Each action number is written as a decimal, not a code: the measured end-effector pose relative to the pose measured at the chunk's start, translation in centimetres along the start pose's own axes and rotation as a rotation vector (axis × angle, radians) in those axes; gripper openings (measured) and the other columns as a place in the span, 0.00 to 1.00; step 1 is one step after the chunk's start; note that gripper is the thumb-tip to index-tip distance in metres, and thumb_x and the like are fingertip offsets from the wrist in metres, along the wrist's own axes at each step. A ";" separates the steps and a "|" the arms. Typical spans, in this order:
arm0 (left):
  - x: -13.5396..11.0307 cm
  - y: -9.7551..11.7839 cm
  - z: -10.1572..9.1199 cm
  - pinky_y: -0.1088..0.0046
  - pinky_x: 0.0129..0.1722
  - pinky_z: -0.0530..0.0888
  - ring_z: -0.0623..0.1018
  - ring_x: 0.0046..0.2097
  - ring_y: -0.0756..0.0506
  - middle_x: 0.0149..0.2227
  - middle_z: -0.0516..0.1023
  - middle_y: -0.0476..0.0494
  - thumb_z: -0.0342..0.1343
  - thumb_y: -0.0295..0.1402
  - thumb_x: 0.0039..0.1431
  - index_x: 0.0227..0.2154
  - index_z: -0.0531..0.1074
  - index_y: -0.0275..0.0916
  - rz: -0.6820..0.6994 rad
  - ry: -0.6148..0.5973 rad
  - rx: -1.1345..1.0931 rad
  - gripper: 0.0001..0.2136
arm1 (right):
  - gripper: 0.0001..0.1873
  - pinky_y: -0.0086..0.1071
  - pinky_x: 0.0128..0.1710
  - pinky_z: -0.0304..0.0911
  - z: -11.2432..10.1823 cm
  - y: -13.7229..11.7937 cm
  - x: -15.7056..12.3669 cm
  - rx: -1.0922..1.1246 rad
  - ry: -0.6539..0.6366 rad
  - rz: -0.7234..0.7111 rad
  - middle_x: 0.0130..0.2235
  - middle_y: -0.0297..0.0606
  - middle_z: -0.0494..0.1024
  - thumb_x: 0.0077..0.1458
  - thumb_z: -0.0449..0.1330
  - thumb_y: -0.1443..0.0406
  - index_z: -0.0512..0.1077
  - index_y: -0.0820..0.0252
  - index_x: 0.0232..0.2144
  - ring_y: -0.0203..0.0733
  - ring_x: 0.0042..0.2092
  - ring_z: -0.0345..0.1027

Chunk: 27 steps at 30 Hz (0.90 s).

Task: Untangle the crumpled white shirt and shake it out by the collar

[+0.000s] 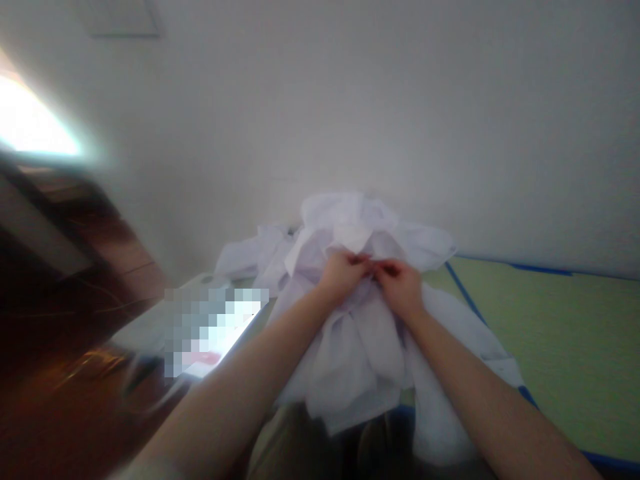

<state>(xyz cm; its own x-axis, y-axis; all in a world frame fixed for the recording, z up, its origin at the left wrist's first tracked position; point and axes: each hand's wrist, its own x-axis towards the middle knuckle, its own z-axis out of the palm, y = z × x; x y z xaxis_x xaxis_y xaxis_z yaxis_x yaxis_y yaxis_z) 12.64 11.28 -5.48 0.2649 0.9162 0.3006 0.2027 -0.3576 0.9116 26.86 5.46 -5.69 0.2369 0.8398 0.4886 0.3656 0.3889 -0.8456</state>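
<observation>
A white collared shirt lies in loose folds in front of me, its sleeves spread and its lower part draping over the front edge. My left hand pinches the shirt's front just below the collar. Right beside it, my right hand is closed on the same spot, and the fingertips of both hands nearly meet. Whether a button sits between the fingers is too blurred to tell. More white cloth lies crumpled to the left, by the wall.
A lit screen, partly pixelated, is left of my left forearm, by a whitish flat object. A green surface with blue edging extends right. The pale wall rises behind; reddish-brown floor shows at left.
</observation>
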 end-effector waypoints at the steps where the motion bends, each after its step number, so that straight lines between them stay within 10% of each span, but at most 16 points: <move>1: 0.1 0.1 -0.2 0.75 0.31 0.72 0.77 0.31 0.48 0.30 0.80 0.42 0.60 0.35 0.53 0.38 0.80 0.34 0.010 -0.019 0.017 0.12 | 0.11 0.31 0.34 0.65 -0.1 0.0 0.1 0.065 -0.035 0.047 0.30 0.39 0.80 0.49 0.63 0.59 0.78 0.61 0.30 0.39 0.30 0.72; 14: 0.7 2.3 -3.0 0.75 0.32 0.70 0.76 0.31 0.49 0.31 0.80 0.43 0.59 0.38 0.54 0.35 0.80 0.35 0.298 -0.358 0.233 0.12 | 0.09 0.29 0.28 0.65 -1.0 0.8 1.5 0.765 -0.345 0.603 0.25 0.35 0.75 0.39 0.67 0.71 0.74 0.63 0.27 0.35 0.26 0.69; 23: -2.3 4.1 -2.2 0.73 0.31 0.67 0.73 0.31 0.47 0.30 0.77 0.44 0.59 0.35 0.51 0.37 0.74 0.36 0.300 -0.022 0.584 0.11 | 0.10 0.26 0.25 0.58 -1.0 -0.2 2.4 0.737 -0.214 0.461 0.22 0.29 0.70 0.38 0.66 0.68 0.69 0.60 0.25 0.31 0.24 0.62; 27: -4.6 4.8 -2.8 0.70 0.31 0.66 0.72 0.29 0.45 0.28 0.76 0.43 0.59 0.36 0.49 0.28 0.75 0.38 0.220 -0.231 0.881 0.07 | 0.11 0.27 0.23 0.54 -0.9 -1.0 3.3 0.510 -0.134 0.391 0.21 0.29 0.69 0.39 0.64 0.63 0.69 0.60 0.27 0.31 0.23 0.60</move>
<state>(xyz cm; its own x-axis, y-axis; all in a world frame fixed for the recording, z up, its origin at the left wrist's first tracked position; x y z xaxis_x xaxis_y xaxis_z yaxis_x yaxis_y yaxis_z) 9.76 5.83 -1.69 0.5439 0.7868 0.2917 0.7417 -0.6133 0.2716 28.03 7.48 -3.04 0.1390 0.9828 0.1212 -0.2052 0.1483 -0.9674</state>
